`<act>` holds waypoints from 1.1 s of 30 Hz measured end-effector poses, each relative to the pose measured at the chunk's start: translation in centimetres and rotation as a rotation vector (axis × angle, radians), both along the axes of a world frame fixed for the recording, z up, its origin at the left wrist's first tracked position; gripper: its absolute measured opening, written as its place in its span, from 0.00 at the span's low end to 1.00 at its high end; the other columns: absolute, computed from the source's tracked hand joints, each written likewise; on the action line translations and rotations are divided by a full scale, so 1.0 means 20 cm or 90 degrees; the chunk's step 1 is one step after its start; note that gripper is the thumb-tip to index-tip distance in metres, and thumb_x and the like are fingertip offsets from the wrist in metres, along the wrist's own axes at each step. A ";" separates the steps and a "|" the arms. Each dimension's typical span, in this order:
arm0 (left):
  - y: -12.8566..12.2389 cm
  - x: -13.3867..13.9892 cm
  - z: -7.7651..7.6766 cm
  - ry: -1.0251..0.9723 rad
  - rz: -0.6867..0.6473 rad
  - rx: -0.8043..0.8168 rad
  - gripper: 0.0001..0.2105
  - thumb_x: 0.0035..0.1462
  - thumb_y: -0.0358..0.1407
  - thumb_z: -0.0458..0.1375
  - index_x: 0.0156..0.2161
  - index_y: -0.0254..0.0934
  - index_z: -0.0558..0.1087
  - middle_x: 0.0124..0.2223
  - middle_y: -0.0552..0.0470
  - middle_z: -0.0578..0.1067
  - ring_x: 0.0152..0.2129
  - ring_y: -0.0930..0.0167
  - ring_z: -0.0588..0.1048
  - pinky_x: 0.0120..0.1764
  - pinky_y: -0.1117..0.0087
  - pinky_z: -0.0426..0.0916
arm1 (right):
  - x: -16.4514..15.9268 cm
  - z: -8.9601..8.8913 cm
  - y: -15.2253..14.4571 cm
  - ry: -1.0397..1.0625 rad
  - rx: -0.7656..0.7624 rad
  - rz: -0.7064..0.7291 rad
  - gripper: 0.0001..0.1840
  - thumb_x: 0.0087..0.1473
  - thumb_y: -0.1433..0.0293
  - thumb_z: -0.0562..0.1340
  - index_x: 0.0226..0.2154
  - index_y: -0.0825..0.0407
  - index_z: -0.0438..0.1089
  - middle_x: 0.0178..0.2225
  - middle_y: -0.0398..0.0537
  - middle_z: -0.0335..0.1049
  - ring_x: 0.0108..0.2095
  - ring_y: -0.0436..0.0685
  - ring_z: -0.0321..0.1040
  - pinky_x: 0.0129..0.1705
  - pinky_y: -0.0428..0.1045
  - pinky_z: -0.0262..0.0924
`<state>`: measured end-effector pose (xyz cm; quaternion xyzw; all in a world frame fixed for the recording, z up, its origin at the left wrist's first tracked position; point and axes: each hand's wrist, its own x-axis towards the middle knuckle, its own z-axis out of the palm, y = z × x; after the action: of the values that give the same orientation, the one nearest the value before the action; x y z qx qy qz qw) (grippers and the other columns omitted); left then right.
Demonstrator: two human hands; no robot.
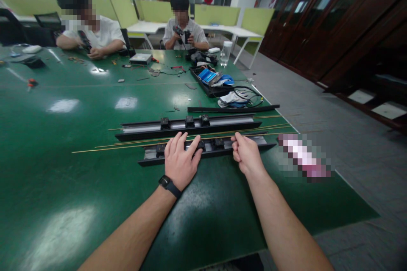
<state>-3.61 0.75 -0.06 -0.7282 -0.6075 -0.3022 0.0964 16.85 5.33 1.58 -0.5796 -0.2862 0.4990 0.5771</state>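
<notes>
My left hand (182,160), with a dark watch (165,182) on its wrist, lies palm down with fingers apart over the nearer black rail (151,161). Its fingertips reach the thin brass-coloured rods that run lengthwise along the rails. Black blocks (218,142) sit in this rail's pale channel, partly covered by the hand. At the rail's right part, my right hand (248,155) is closed in a pinch on a long thin brass-coloured rod (101,149). A second black rail (187,131), bearing three black blocks (164,123), lies parallel just beyond.
A narrow black strip (233,109) lies behind the rails. Farther back are a black tray (208,87) with blue items, gloves (234,98) and a clear bottle (225,53). A blurred pink object (303,156) is at right. Two people work across the green table (79,186).
</notes>
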 end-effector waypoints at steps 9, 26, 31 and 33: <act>0.00 0.00 0.00 -0.006 -0.001 -0.002 0.21 0.64 0.43 0.56 0.61 0.51 0.69 0.63 0.45 0.68 0.65 0.57 0.60 0.65 0.50 0.52 | 0.00 0.00 0.00 0.007 0.004 -0.025 0.14 0.59 0.62 0.63 0.28 0.54 0.66 0.14 0.36 0.58 0.08 0.42 0.45 0.08 0.40 0.37; 0.00 0.00 0.00 0.001 -0.001 -0.007 0.20 0.64 0.43 0.55 0.61 0.51 0.69 0.63 0.45 0.68 0.65 0.57 0.60 0.65 0.50 0.52 | -0.01 0.00 0.00 0.008 0.004 -0.008 0.15 0.59 0.61 0.63 0.27 0.54 0.66 0.14 0.36 0.57 0.08 0.42 0.45 0.08 0.40 0.36; 0.00 0.00 0.00 0.003 0.002 -0.007 0.20 0.64 0.43 0.55 0.61 0.51 0.69 0.63 0.45 0.68 0.65 0.57 0.60 0.65 0.51 0.52 | 0.00 0.00 0.00 0.004 0.002 -0.022 0.14 0.59 0.61 0.63 0.28 0.53 0.66 0.14 0.36 0.58 0.08 0.42 0.45 0.08 0.40 0.36; 0.00 0.00 0.00 0.003 0.003 -0.006 0.20 0.64 0.43 0.55 0.61 0.51 0.69 0.63 0.45 0.68 0.65 0.57 0.60 0.65 0.50 0.52 | 0.00 0.00 0.00 -0.001 0.002 -0.019 0.14 0.59 0.62 0.62 0.28 0.54 0.66 0.14 0.36 0.58 0.08 0.42 0.45 0.08 0.39 0.36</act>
<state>-3.59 0.76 -0.09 -0.7281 -0.6104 -0.2971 0.0952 16.82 5.30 1.66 -0.5834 -0.2782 0.4897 0.5852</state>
